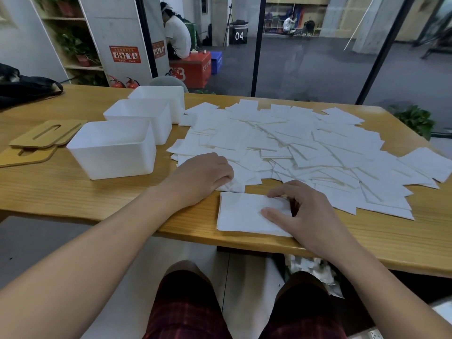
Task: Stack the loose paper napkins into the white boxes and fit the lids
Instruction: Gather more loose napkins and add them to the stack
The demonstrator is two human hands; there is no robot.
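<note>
progress: early | three white boxes (115, 148) seen empty, wooden lids (46, 134) lying unfitted beside them | loose napkins (305, 143) spread over table (73, 192) | left hand (203, 173) pinching one napkin | small stack (247, 214) pressed by right hand (305, 211), fingers relaxed

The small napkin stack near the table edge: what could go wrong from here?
The small stack lies close to the table's front edge, so a push by the right hand might slide sheets off. The left hand crumples a napkin that may not stack flat.
</note>
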